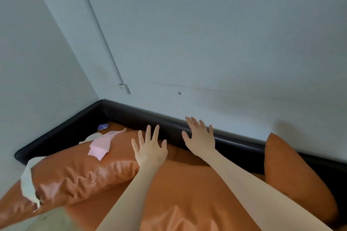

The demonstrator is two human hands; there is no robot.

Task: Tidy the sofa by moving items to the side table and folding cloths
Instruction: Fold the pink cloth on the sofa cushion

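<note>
Sofa (pixel 187 184): orange seat with a black padded back and arm running along the pale wall and meeting in the far left corner.
Left hand (pixel 150 151): the grip is released, fingers spread and straight, palm down over the right end of the big orange cushion; whether it touches the cushion cannot be told.
Right hand (pixel 201 137): the grip is released too, fingers fanned out, reaching over the black back edge of the sofa; it grasps nothing.
Orange cushion (pixel 80 172): lies wrinkled across the left part of the seat, its near left end hanging over the front edge of the sofa.
Pink cloth (pixel 103 145): lies crumpled and unfolded on top of the orange cushion, toward the far left corner, near the left hand on its left but apart from its fingers.
White cloth (pixel 28 182): wraps round the near left end of the orange cushion, well apart from both hands.
Pale cloth (pixel 92 137): partly showing behind the pink cloth, by the sofa's left arm.
Small blue item (pixel 102 127): sits deep in the far left corner of the seat, against the black padding; too small to tell what it is.
Second cushion (pixel 293 180): orange, leaning against the sofa back at the right, to the right of the right forearm.
Wall socket (pixel 123 88): on the wall above the corner, at the foot of a thin conduit.
</note>
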